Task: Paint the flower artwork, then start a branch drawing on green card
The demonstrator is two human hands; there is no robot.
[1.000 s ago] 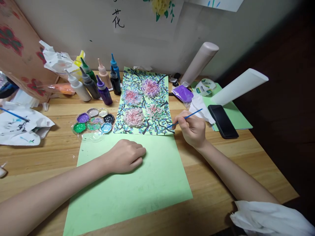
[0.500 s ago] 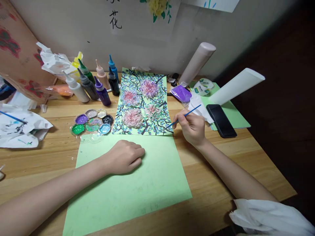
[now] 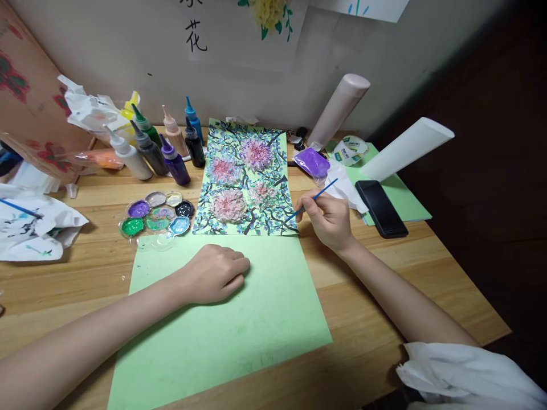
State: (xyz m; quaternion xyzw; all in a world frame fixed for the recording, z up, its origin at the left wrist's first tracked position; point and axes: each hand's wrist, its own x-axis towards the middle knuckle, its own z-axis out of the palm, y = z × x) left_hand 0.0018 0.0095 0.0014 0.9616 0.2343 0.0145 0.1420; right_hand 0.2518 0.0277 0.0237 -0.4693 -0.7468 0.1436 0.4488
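My right hand (image 3: 327, 222) pinches a thin blue paintbrush (image 3: 315, 197) at the right edge of a painting (image 3: 273, 225), its tip touching or just above the lower right part. Dark branches, small blue and purple leaves and several raised pink, fluffy flowers cover the light green sheet. My left hand (image 3: 216, 273) rests closed on a larger green paper (image 3: 222, 341) below the painting, fingers curled, nothing visible in them. Left of the painting lies a clear paint palette (image 3: 158, 222) with purple, green, black, blue and pale paints in its wells.
Several paint bottles (image 3: 175, 162) stand behind the palette. Crumpled, stained tissue (image 3: 47, 233) with another brush lies at the left. To the right are a purple packet (image 3: 314, 162), a tape roll (image 3: 350, 151), a black phone (image 3: 382, 209) and two tall tubes, one white (image 3: 408, 148).
The view has shifted slightly. My right hand stays by the painting's right edge, and the brush handle has swung a little left and steeper. My left hand keeps its place on the paper.
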